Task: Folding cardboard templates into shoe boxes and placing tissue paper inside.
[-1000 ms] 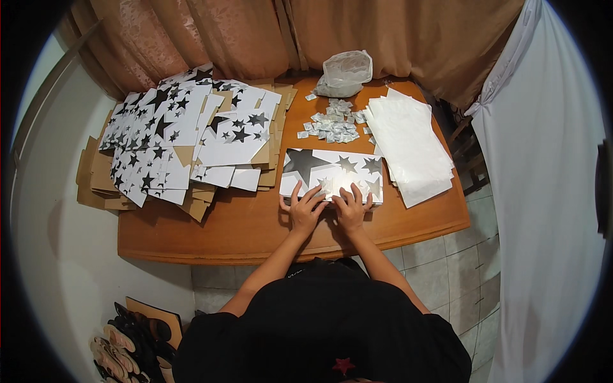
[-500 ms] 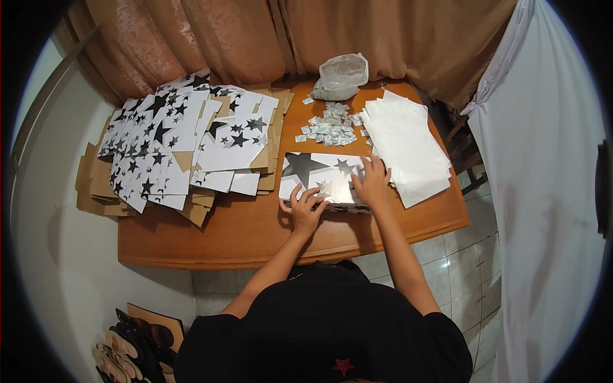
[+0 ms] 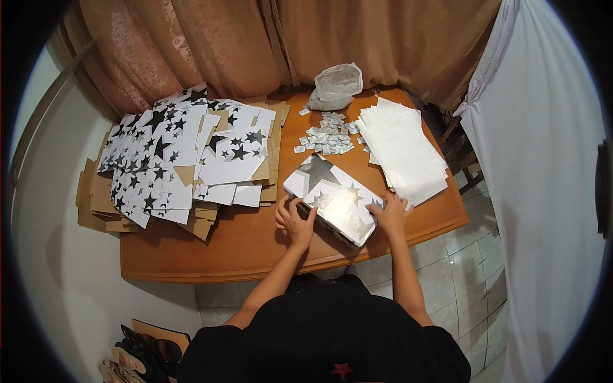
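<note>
A closed white cardboard box (image 3: 333,203) with black and grey stars lies askew on the wooden table, one corner towards the front edge. Against its left side rests my left hand (image 3: 295,222), fingers curled at the box edge and thumb upright. My right hand (image 3: 389,217) grips the opposite end, its fingers bent over the edge. Between them the two hands hold the box. Light glares off its lid, and its underside is hidden.
Flat star-printed cardboard pieces (image 3: 233,156) are piled at the left. Small white packets (image 3: 329,139) lie beyond the box, before a clear plastic bag (image 3: 335,89). White paper sheets (image 3: 405,153) are stacked at the right. The table's front edge (image 3: 211,276) runs close to me.
The box has turned clockwise, its right end swinging towards me. Both hands have moved nearer with it, the right one from the lid's far edge to the box's end.
</note>
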A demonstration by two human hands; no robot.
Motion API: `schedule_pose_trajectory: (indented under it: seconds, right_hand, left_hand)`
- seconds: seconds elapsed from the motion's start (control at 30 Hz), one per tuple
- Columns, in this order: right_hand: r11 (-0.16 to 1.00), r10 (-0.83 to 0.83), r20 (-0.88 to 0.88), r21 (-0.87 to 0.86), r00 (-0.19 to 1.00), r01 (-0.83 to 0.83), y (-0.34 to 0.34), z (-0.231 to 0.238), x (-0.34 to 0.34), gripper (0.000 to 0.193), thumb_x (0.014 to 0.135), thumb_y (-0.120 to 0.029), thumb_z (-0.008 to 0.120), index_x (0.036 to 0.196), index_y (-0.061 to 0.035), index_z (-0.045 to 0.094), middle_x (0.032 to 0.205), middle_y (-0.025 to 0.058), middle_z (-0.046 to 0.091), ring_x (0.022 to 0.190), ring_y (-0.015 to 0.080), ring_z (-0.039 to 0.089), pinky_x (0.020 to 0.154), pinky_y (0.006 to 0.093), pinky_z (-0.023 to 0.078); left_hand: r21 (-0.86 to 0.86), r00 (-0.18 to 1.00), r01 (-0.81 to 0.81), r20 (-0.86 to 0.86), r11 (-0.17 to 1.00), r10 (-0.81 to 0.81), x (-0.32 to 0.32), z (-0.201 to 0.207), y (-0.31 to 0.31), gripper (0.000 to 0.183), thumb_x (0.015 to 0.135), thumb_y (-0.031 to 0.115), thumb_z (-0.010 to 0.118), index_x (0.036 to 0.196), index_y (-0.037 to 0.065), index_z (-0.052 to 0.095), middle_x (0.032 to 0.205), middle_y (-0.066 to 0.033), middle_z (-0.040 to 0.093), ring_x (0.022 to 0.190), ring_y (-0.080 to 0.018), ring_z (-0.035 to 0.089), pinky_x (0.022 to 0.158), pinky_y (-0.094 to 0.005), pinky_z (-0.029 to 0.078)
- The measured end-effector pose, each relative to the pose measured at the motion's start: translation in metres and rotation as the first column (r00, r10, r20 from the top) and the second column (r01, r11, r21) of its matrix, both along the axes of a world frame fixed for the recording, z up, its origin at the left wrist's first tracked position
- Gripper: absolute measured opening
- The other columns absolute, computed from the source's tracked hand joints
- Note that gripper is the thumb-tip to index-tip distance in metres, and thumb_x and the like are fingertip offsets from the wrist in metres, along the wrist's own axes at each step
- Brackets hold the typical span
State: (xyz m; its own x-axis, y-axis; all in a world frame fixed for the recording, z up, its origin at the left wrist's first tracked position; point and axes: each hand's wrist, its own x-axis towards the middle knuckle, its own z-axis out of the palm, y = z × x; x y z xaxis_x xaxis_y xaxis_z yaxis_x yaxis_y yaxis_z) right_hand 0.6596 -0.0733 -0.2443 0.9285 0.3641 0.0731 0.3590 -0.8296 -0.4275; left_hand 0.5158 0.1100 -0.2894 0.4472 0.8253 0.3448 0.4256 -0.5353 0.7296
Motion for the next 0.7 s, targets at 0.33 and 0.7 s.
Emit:
schedule_pose_trajectory:
  seconds: [0.33, 0.7]
  right_hand:
    - [0.941, 0.118, -0.282, 0.338, 0.952, -0.016, -0.013, -0.041, -0.09, 0.059, 0.071, -0.04, 0.067, 0.115, -0.0022, 0.053, 0.105, 0.0185, 0.055, 0.102, 0.0352, 0.049, 0.099, 0.0524, 0.026]
    - [0.668, 0.593, -0.24, 0.68, 0.768, -0.303, -0.038, -0.104, -0.11, 0.085, 0.076, -0.019, 0.066, 0.141, -0.0011, 0.014, 0.127, 0.0228, 0.033, 0.12, 0.0327, 0.032, 0.101, 0.0391, 0.027]
  left_hand:
    - [-0.572, 0.905, 0.204, -0.199, 0.794, -0.376, -0.053, -0.055, 0.019, 0.073, 0.08, 0.057, 0.051, 0.13, 0.005, 0.039, 0.13, -0.0189, 0.037, 0.123, -0.0358, 0.029, 0.101, -0.0476, 0.023]
    - [-0.773, 0.887, 0.453, 0.342, 0.445, -0.31, -0.124, -0.031, -0.062, 0.06, 0.09, 0.032, 0.052, 0.137, 0.001, 0.031, 0.134, -0.0137, 0.041, 0.126, -0.0217, 0.035, 0.103, -0.0296, 0.026]
